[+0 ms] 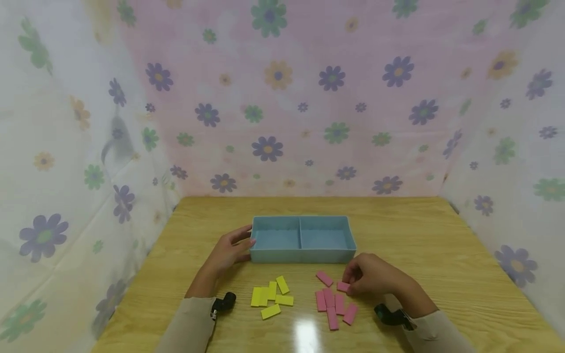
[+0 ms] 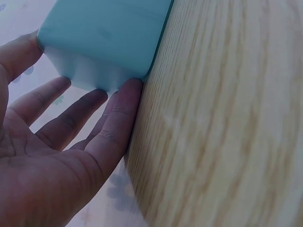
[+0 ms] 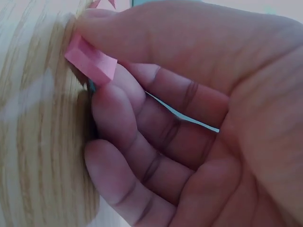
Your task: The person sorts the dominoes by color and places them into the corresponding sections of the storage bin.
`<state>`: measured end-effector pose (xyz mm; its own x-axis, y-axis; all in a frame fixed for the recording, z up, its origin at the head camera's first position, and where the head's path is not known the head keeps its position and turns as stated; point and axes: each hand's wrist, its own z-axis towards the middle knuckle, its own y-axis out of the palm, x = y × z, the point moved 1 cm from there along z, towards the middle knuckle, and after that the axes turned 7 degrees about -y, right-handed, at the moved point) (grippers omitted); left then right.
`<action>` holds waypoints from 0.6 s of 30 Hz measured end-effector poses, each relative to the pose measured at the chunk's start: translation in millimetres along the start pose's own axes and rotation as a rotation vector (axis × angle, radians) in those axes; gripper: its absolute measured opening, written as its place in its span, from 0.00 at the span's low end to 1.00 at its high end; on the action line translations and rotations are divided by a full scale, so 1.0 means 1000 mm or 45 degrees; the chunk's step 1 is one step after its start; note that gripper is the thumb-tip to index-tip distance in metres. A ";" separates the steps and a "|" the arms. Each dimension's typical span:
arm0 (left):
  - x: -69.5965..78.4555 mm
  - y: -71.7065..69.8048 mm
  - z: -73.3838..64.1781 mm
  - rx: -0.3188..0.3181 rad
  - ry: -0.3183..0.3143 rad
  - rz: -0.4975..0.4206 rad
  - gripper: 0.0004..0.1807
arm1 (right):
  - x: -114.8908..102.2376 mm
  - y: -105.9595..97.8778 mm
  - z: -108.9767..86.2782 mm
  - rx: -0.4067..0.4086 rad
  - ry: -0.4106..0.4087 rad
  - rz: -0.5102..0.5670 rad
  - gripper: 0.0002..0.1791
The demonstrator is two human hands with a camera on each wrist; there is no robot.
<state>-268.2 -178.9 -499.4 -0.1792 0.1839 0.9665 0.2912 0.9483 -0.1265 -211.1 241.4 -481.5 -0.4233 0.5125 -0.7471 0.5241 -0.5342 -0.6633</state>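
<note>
Box (image 1: 304, 256): 1, light blue, upright on a wood-grain table (image 1: 397, 225); 1 divider, 2 compartments.

Left hand (image 1: 227, 250): fingers extended and spread, tips touching the box's left end; not wrapped round it.

Right hand (image 1: 375, 274): thumb and fingers pinching 1 pink block; remaining fingers curled inward.

Pink block (image 3: 90, 61): 1, at the right fingertips, on the box's near side, towards its right corner; whether it is clear of the table cannot be told.

Other pink blocks (image 1: 332, 318): 6, lying loose near the held piece, some touching.

Yellow blocks (image 1: 270, 312): 6, lying loose before the box's left half.

Handling notes, by judgement: the pinch is best set square on opposite edges, as so small a piece may twist. A straight lift would likely spare the neighbouring pieces a nudge. Left fingertips should press lightly; harder pressure could slide the box.
</note>
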 end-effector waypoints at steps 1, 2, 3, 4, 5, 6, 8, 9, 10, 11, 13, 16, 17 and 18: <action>-0.001 0.000 0.000 0.004 -0.001 0.003 0.36 | 0.000 0.000 0.000 -0.001 0.002 -0.001 0.05; -0.001 0.000 -0.001 0.005 -0.004 0.005 0.36 | 0.001 0.001 0.001 0.000 0.006 -0.004 0.06; -0.001 0.000 -0.001 0.008 -0.004 0.009 0.36 | 0.001 0.001 0.001 0.002 0.011 -0.005 0.06; -0.001 0.000 -0.001 0.008 -0.004 0.008 0.36 | 0.001 0.001 0.001 0.005 0.014 -0.004 0.06; -0.001 0.000 -0.001 0.008 -0.003 0.010 0.35 | 0.001 0.001 0.002 0.010 0.022 -0.003 0.07; -0.001 0.000 -0.001 0.007 -0.001 0.010 0.36 | 0.001 0.001 0.002 0.014 0.029 0.003 0.07; 0.000 0.000 -0.002 0.000 0.002 0.006 0.36 | 0.000 0.002 0.003 0.022 0.046 0.019 0.06; 0.000 0.000 -0.003 -0.004 0.005 0.008 0.36 | 0.000 0.002 0.003 0.024 0.056 0.032 0.06; 0.000 -0.001 -0.003 -0.005 0.004 0.008 0.36 | -0.001 0.003 0.004 0.029 0.065 0.038 0.05; 0.000 -0.001 -0.003 -0.009 0.006 0.009 0.36 | -0.002 0.004 0.004 0.035 0.076 0.045 0.05; -0.002 -0.001 -0.004 -0.019 0.013 0.009 0.37 | -0.002 0.005 0.005 0.050 0.090 0.050 0.04; -0.002 -0.001 -0.002 -0.023 0.019 0.005 0.36 | -0.003 0.005 0.004 0.080 0.100 0.036 0.03; -0.002 0.000 -0.001 -0.026 0.022 0.002 0.36 | -0.002 0.004 0.004 0.087 0.102 0.032 0.03; -0.001 0.000 0.000 -0.024 0.028 0.003 0.36 | -0.002 0.003 0.004 0.093 0.101 0.023 0.03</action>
<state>-267.6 -179.1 -500.5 -0.1582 0.1800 0.9708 0.3090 0.9429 -0.1245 -211.4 236.0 -482.0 -0.3529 0.5524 -0.7552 0.4743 -0.5901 -0.6533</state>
